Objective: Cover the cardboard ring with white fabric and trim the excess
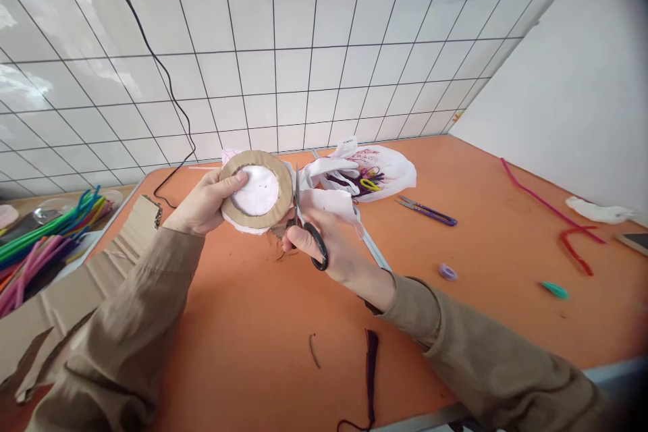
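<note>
Brown cardboard ring (256, 190), orange table (253, 324)

Matt cardboard ring (285, 179); glossy wall tiles (263, 74); smooth orange tabletop (243, 324).

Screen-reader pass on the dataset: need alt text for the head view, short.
Over an orange table, the left hand holds up a cardboard ring backed with white plastic, while the right hand works black-handled scissors at its edge. Pipe cleaners lie at left, a plastic bag behind.

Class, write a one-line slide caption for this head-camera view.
Left hand holds a cardboard ring while right hand works scissors at its edge.
</note>
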Demonstrator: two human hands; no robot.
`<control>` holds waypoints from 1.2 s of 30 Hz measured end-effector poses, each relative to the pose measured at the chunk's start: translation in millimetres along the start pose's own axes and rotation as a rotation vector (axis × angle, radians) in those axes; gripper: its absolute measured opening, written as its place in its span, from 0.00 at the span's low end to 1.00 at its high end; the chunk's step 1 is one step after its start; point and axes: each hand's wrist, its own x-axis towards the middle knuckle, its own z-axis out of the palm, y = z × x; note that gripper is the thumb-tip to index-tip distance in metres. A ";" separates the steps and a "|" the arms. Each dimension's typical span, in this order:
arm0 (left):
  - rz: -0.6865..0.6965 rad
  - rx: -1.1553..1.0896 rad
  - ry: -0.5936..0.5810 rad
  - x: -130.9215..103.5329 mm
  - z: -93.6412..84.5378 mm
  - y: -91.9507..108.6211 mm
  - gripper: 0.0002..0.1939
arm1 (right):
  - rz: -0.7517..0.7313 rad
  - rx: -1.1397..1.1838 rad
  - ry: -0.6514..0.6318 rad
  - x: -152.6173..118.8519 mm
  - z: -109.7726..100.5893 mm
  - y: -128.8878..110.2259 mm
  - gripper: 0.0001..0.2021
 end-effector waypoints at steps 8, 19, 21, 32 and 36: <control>-0.091 -0.024 0.016 0.6 0.2 5.0 0.15 | 0.090 0.104 -0.032 -0.1 0.7 4.6 0.27; -0.128 0.053 -0.025 -3.4 -2.4 13.9 0.15 | -0.028 0.085 -0.112 1.2 1.0 10.2 0.27; -0.120 0.058 -0.020 -3.7 -2.1 14.4 0.15 | -0.021 0.058 -0.106 0.5 2.4 8.8 0.27; -0.106 0.055 -0.014 -2.9 -2.0 11.3 0.14 | -0.019 0.009 -0.035 -5.8 10.6 7.3 0.24; -0.074 0.039 0.042 -2.5 -0.9 11.5 0.15 | 0.046 0.080 -0.022 -5.7 15.8 14.4 0.23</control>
